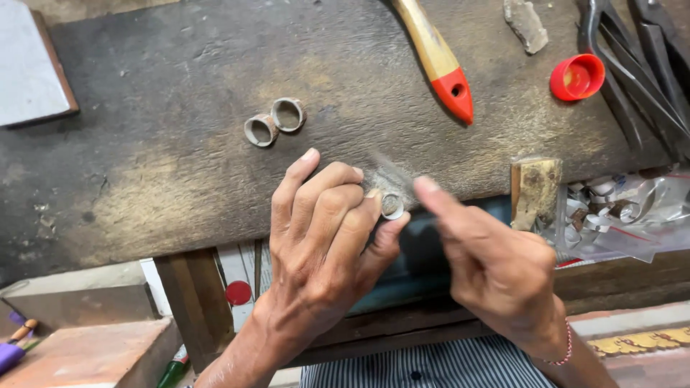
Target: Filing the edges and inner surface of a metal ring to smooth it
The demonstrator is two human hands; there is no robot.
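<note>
Ring (pixel 392 205), a small silvery band, is sitting pinched between the thumb and forefinger of our left hand (pixel 323 244), right at the fingertips, with its open face turned toward us. We are curling the other left fingers (pixel 338 190) loosely inward above it, so that hand is closing firmly on the band alone. We are bringing our right hand (pixel 496 266) in from the other side, its forefinger stretched out straight so that the tip is reaching just beside the ring. A thin tool (pixel 392 171) is blurring across the space just above the ring, running up and away from the right fingertip; we cannot tell exactly what it is, nor how tightly the right fingers are gripping it, since the rest of that hand is folding away from the camera.

Beyond the left fingertips, well apart, two more rings (pixel 275 121) are lying side by side and touching on the worn dark workbench (pixel 158 179). Farther past the right fingertips a brush handle with a red tip (pixel 437 61) is lying at a slant, and a red bottle cap (pixel 577 77) is sitting near some dark pliers (pixel 647 72). Outward of the right hand, a small wooden block (pixel 535 190) is standing at the bench edge, next to a clear bag of metal pieces (pixel 618 208).
</note>
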